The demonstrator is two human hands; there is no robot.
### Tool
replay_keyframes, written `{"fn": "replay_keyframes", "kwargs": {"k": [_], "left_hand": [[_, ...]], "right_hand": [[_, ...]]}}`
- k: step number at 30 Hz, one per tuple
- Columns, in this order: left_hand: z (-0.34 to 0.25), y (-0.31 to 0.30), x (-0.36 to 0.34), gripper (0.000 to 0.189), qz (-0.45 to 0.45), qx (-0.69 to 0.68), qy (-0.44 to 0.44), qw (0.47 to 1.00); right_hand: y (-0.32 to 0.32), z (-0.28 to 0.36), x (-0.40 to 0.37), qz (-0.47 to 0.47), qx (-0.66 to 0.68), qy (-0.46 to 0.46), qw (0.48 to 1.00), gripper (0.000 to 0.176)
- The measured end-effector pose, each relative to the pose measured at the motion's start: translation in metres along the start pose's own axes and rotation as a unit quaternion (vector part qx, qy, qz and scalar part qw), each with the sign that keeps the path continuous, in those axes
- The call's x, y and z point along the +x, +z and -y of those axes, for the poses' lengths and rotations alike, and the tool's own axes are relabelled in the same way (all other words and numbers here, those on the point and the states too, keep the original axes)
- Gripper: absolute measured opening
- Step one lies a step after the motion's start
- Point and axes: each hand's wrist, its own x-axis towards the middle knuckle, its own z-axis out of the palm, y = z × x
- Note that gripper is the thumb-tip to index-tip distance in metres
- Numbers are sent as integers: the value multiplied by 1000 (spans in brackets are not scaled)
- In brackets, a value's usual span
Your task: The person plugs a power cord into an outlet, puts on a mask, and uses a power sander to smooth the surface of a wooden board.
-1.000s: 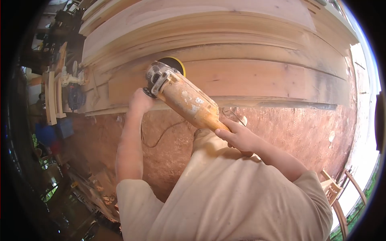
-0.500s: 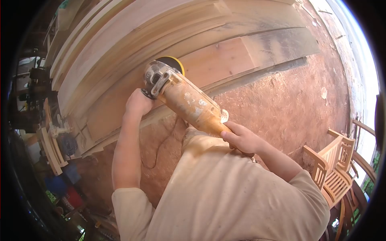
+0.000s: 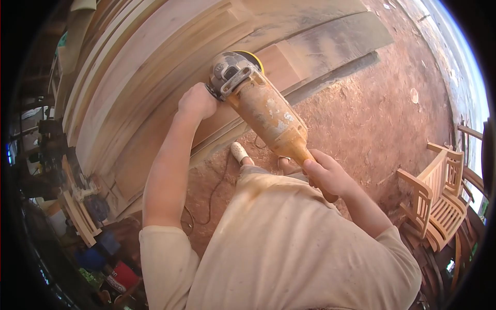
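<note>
A worn, orange-yellow angle grinder [image 3: 268, 114] with a yellow-rimmed disc [image 3: 253, 59] lies across my view, its head over the wooden boards. My left hand [image 3: 198, 101] is wrapped round the black side handle by the grinder's head. Around the rear grip, my right hand [image 3: 328, 173] is closed near my waist. Beneath the disc is a reddish wooden board [image 3: 271, 67], partly hidden by the tool. Most of the disc is behind the grinder's head.
Long planks [image 3: 139, 57] are laid side by side beyond the tool. Wooden chairs [image 3: 439, 199] stand at the right on the reddish dirt floor [image 3: 356, 119]. A cord [image 3: 212, 201] trails on the ground near my shoe [image 3: 239, 153]. Wood pieces [image 3: 77, 212] sit at the left.
The grinder's head has shifted to the right and up along the boards, with both hands still on it. My view has tilted, and my shoes now show below the tool.
</note>
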Motion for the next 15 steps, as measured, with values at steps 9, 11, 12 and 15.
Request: {"fn": "replay_keyframes", "kwargs": {"k": [9, 11, 12, 15], "left_hand": [[-74, -24, 15, 36, 43, 36, 51, 997], [-83, -25, 18, 38, 12, 50, 70, 996], [-88, -26, 19, 38, 11, 52, 70, 996], [-95, -27, 23, 38, 7, 38, 66, 997]], "right_hand": [[-25, -4, -18, -53, 55, -47, 996, 42], [-25, -4, -20, -63, 59, -55, 995, 42], [-26, -4, -21, -74, 61, -61, 994, 42], [-27, -5, -20, -85, 69, -65, 992, 41]]}}
